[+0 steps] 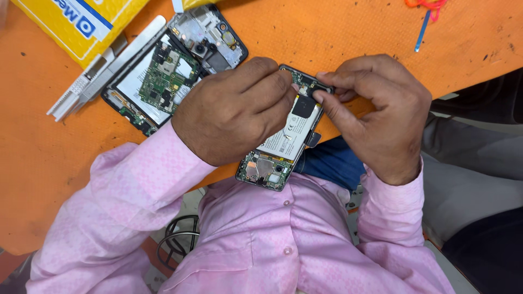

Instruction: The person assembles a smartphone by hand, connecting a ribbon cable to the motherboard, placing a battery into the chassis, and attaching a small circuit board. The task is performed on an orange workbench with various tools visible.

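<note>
Working at the upper end of an opened phone (283, 136), held at centre over the near edge of the orange mat (327, 32). Left hand (234, 109) at 9 o'clock of the phone, fingers curled together, tips pressed on the board's top end. Right hand (376, 114) at 3 o'clock, thumb and forefinger pinched at the upper corner (whether on a small part, cannot tell). Probably best done with light, even pressure, the phone's body steadied and kept over the mat, its lower end overhanging the lap. Second opened phone (169, 71) at 10 o'clock, well apart; white toothed bar (103, 65) just beside it; yellow package (76, 22) at 11 o'clock; blue tool (422, 30) at 1 o'clock. Own knuckles hiding the contact point; nothing else obstructing.
</note>
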